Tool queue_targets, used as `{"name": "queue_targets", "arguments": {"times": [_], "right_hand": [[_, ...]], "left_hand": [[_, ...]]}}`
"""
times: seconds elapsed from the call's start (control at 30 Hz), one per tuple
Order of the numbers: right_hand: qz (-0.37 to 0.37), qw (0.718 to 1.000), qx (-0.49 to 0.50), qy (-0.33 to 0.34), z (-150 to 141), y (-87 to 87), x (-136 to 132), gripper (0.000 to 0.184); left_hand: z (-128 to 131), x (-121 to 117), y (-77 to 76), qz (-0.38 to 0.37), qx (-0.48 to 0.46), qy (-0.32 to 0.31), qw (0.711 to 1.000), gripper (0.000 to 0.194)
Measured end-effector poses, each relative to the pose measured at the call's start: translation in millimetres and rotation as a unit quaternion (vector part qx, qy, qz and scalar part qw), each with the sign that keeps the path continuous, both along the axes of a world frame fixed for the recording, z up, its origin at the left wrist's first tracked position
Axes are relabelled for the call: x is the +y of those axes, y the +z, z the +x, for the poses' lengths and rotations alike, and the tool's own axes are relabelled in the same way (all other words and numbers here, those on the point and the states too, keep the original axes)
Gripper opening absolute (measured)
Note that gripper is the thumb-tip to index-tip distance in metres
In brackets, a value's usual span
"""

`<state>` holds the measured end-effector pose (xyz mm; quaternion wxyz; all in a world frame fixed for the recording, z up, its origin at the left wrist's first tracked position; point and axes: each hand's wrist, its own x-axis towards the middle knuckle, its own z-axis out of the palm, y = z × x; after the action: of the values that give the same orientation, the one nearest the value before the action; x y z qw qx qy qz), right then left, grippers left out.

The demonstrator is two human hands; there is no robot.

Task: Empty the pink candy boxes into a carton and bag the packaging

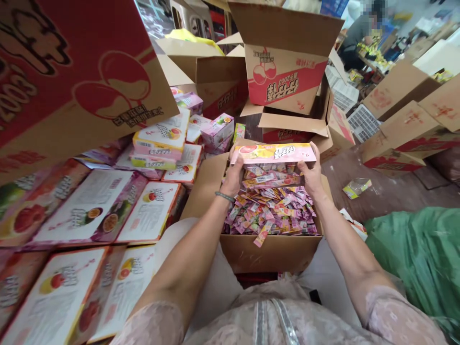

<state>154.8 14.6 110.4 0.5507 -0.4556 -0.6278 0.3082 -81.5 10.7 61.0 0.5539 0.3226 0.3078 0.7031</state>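
Observation:
Between my two hands is a pink and yellow candy box point(275, 152) with fruit pictures, held level by its ends. My left hand point(234, 175) grips its left end, thumb on the near side, and a dark bracelet sits on that wrist. The right end is gripped by my right hand point(312, 172). Packed candies seem to show under the box's near edge. Below stands an open cardboard carton point(266, 251) between my knees, heaped with small wrapped candy sticks point(276, 211). One stick hangs over the carton's near rim.
Printed candy boxes point(86, 206) are stacked at the left, under a large red and brown carton point(82, 81). More open cartons point(287, 72) stand ahead. At the right lie a green sack point(417, 258) and a small package point(357, 188) on the floor. A person point(359, 40) sits far off.

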Motion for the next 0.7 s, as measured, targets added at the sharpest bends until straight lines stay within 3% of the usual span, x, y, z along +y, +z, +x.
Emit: {"name": "queue_targets", "arguments": {"times": [0.1,0.23,0.53,0.7], "right_hand": [[-0.006,1.000,0.001,0.017,-12,4.2,-5,0.106],[-0.041,0.998,0.031,0.030,-18,4.7,-8,0.104],[-0.036,0.998,0.015,0.048,17,12.2,-3,0.099],[-0.034,0.998,0.016,0.058,11,13.2,-4,0.094]], "left_hand": [[12,-3,2.4,-0.006,-0.028,0.019,0.999,0.084],[6,-6,3.9,0.016,0.003,0.025,1.000,0.091],[-14,-8,17.2,0.075,0.157,0.003,0.985,0.095],[-15,-15,29.6,0.048,0.110,0.011,0.993,0.087]]}}
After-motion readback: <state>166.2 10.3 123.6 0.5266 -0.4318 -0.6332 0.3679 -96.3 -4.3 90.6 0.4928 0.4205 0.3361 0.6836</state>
